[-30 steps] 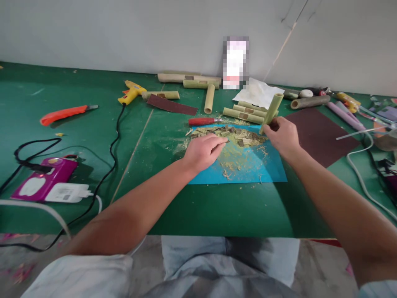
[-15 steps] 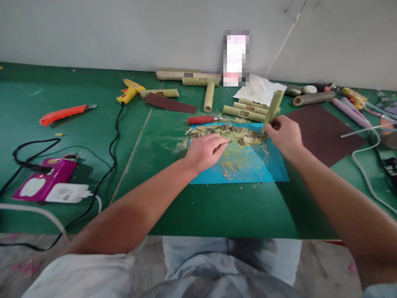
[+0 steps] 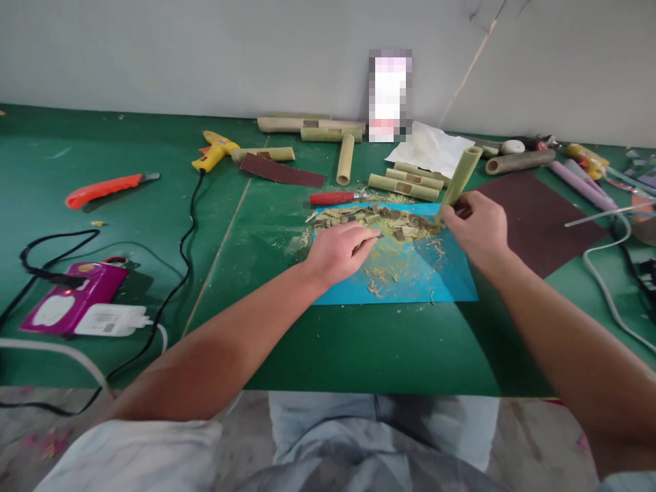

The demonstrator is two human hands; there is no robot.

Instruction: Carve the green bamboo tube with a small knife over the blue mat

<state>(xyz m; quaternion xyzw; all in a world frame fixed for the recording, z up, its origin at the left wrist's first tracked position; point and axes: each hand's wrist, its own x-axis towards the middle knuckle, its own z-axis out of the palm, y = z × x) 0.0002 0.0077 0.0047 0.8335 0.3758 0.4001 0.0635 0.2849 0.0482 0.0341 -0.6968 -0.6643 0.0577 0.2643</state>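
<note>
My right hand [image 3: 479, 222] grips the lower end of a pale green bamboo tube [image 3: 461, 175], which stands tilted with its open end up and to the right. Over the blue sheet [image 3: 410, 283], my left hand [image 3: 341, 249] is closed in a pinch; a small dark edge shows at its fingertips, too little to name. Bamboo chips and shavings [image 3: 404, 229] are heaped along the sheet's far side, with yellowish dust in front of them. A red-handled knife [image 3: 333, 198] lies just behind the heap.
Notched bamboo tubes [image 3: 404, 186] lie behind the sheet, near white paper [image 3: 428, 147]. Brown sandpaper [image 3: 538, 219] is at right. At left are a yellow glue gun [image 3: 215, 152], its black cord, an orange cutter [image 3: 105, 190] and a purple power strip [image 3: 76, 294].
My right hand has shifted slightly right, and the bamboo tube in it leans further to the right. My left hand has hardly moved.
</note>
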